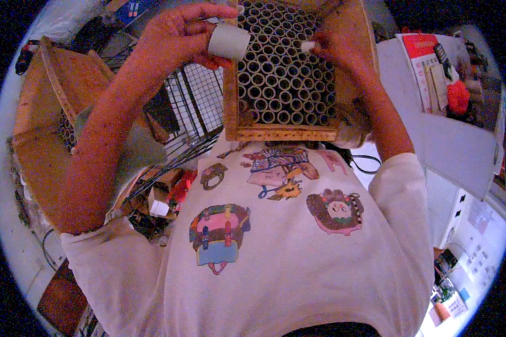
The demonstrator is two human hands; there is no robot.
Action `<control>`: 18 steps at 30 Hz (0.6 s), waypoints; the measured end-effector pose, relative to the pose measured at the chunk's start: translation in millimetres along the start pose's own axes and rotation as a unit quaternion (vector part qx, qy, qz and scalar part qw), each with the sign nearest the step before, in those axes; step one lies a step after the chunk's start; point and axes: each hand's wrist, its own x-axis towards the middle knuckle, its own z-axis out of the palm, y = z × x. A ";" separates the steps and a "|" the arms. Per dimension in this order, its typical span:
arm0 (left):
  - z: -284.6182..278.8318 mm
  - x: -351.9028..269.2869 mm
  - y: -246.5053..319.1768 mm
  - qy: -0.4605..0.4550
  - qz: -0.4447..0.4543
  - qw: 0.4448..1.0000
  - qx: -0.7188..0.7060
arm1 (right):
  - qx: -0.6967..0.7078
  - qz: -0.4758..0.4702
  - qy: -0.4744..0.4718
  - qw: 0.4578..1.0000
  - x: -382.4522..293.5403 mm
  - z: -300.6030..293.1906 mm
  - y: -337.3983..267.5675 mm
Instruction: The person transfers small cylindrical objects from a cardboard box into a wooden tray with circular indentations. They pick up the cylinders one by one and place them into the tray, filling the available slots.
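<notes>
My left hand (185, 36) is closed around a short white cylinder (229, 41), perhaps a cup or a roll, above the left wall of a wooden box. Many round tubes (276, 76) stand on end inside this wooden box (278, 134), packed side by side with their open ends up. Over the right part of the tubes, my right hand (331, 44) pinches a small white piece (307, 46) between its fingertips. That hand is dark and blurred, so what the piece is cannot be made out.
On the left stands another wooden box (46, 109), with more tubes (66, 128) at its edge. A wire rack (200, 90) lies between the boxes. To the right, a white table (405, 88) bears a printed sheet (419, 54) and a red object (458, 97). A black cable (369, 164) loops below.
</notes>
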 end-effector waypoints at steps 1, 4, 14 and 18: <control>0.4 0.0 1.2 -0.001 -0.006 1.000 0.002 | -0.037 -0.005 -0.021 0.999 1.9 14.0 18.8; 1.3 -2.9 6.9 0.000 -0.022 1.000 0.009 | -0.146 -0.025 -0.084 0.985 2.4 31.8 34.5; 0.0 -9.0 9.0 0.005 -0.033 0.999 0.024 | -0.084 0.024 -0.049 0.995 -13.7 17.1 -3.0; -4.0 -7.6 -2.3 -0.007 0.013 1.000 0.005 | 0.205 -0.005 -0.016 0.979 -12.7 -16.9 -57.3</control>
